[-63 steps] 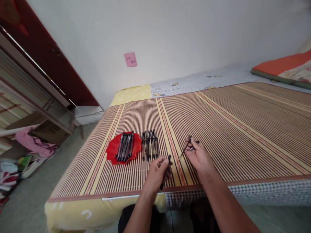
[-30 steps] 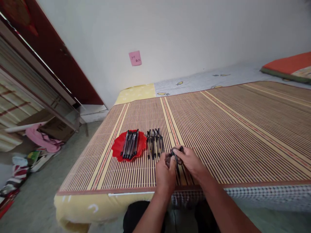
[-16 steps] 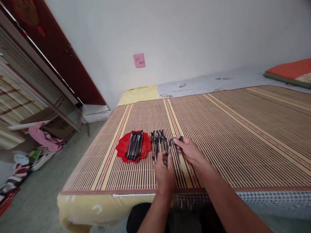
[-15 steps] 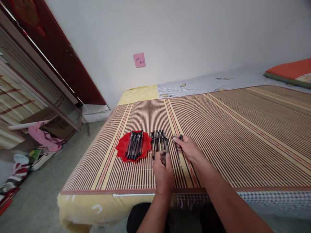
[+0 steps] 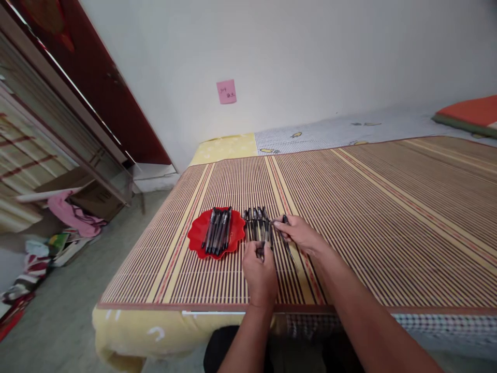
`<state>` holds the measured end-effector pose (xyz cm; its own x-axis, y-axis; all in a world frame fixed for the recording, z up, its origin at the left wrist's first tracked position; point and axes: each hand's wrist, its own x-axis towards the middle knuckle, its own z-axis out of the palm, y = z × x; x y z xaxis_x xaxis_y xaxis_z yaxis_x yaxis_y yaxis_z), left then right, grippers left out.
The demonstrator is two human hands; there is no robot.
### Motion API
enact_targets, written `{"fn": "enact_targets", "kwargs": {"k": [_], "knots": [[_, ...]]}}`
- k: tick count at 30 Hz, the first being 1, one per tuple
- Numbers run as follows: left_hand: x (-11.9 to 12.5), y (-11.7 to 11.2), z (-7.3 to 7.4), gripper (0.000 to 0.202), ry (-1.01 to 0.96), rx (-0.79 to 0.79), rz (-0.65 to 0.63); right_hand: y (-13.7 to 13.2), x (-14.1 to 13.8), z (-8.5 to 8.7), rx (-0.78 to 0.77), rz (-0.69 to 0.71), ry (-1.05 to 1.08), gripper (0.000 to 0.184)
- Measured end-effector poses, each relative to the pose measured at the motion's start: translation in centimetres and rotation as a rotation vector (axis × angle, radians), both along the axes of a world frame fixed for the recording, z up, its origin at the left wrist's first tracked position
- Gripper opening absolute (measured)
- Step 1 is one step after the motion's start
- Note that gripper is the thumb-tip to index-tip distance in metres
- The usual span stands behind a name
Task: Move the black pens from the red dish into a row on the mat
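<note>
Several black-capped pens [image 5: 254,220] lie side by side on the striped mat, just right of a red scalloped plate [image 5: 195,239]. In that plate rests a bunch of similar dark pens [image 5: 217,230]. My left hand [image 5: 260,269] is closed at the near end of the row, its fingers around a pen [image 5: 267,235] that points away from me. To the right, my right hand [image 5: 303,235] pinches a thin dark pen refill [image 5: 290,255], which slants down toward the near edge. A black piece like a cap sticks up beside those fingers.
The striped mat [image 5: 368,233] covers a bed that meets a white wall [image 5: 310,57]. A pink note [image 5: 226,91] is stuck there. Folded orange bedding [image 5: 469,110] lies at far right. On the floor at left are a cardboard box [image 5: 97,201] and a pink cloth [image 5: 75,215].
The refill in my right hand has tilted, its lower end swinging right. The pen in my left hand has dropped closer to the row. The view has shifted slightly.
</note>
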<state>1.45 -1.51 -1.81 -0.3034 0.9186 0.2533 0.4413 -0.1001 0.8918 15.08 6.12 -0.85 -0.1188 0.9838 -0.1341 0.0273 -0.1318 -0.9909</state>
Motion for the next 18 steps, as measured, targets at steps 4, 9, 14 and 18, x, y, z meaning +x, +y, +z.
{"fn": "enact_targets", "kwargs": {"k": [4, 9, 14, 18], "knots": [[0.4, 0.0, -0.1, 0.013, 0.083, -0.038, -0.066, -1.8, 0.1, 0.5, -0.04, 0.113, 0.137, 0.036], [0.5, -0.2, 0.1, 0.015, 0.081, 0.021, -0.096, -0.6, 1.1, 0.0, -0.044, 0.079, 0.137, 0.037], [0.3, -0.2, -0.2, 0.014, 0.205, 0.098, -0.073, 2.7, 1.9, -0.8, -0.048, -0.004, -0.289, 0.026], [0.4, -0.2, -0.3, 0.015, 0.313, 0.153, -0.079, 4.4, 1.4, -1.3, -0.003, -0.073, -0.478, 0.019]]}}
